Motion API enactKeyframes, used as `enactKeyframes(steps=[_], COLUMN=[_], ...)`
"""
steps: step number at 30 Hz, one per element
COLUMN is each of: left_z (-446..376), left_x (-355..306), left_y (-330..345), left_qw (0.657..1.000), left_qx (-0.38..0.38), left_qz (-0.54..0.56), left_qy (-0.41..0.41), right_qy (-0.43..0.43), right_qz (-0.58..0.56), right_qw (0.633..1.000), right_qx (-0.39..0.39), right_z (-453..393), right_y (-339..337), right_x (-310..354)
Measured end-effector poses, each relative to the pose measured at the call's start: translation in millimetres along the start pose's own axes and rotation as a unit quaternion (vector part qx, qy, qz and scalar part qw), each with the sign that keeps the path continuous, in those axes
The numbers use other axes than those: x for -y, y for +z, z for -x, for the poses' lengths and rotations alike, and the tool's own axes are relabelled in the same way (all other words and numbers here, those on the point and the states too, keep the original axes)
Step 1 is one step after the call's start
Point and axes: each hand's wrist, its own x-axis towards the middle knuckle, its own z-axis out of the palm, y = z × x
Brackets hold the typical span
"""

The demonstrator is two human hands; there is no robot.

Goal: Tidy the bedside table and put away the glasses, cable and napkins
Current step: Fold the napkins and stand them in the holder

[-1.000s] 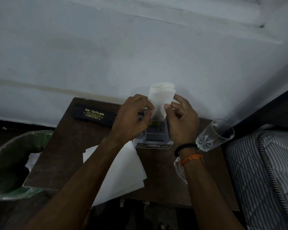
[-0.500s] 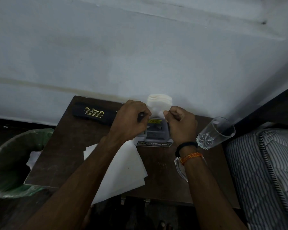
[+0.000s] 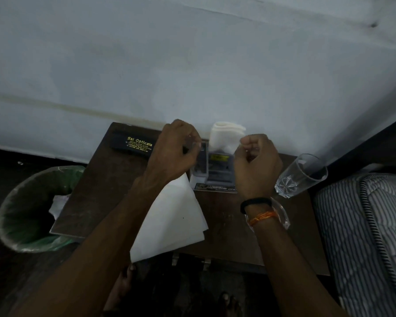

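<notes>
Nearest lay loose white sheets (image 3: 169, 216) hanging over the front edge of the dark wooden counter (image 3: 96, 191), partly under the left forearm. Further in, the left hand (image 3: 174, 149) was curled beside a clear napkin holder (image 3: 212, 170); whether it gripped the holder I could not tell. The right hand (image 3: 256, 163) was curled into a loose fist, seemingly holding nothing. The folded napkins (image 3: 225, 137) stood upright in the holder. To seat them well, I would steady the holder and press the stack down evenly. A glasses case (image 3: 133, 146) lay by the wall, a tumbler (image 3: 300, 177) at the right. A lined bin (image 3: 32, 209) stood left, a striped mattress (image 3: 364, 236) right.
</notes>
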Motion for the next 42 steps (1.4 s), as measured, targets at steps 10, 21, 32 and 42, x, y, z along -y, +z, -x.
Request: enactKeyframes(steps=[10,21,32,42], left_z=[86.2,122.4,116.7,102.1], left_x=[29.2,48.4,27.9,7.8], left_y=[-55.5,-61.9,-61.5,-99.8], left_qw=[0.928,0.845,0.795,0.808], left_qx=[0.174,0.038,0.052,0.16], left_qz=[-0.093,0.081,0.24,0.368], left_qy=[-0.317,-0.527,-0.554,-0.432], right_qy=[0.057,0.111,0.172,0.244], right_qz=[0.148,0.19,0.133,-0.232], right_qw=[0.918,0.885,0.87,0.798], right_qx=[0.363,0.411,0.442,0.5], right_z=[75.2,88.8,88.1,67.3], right_y=[-12.2,13.6,14.6,-7.2], right_x=[3.1,-11.7,-10.4,14.6])
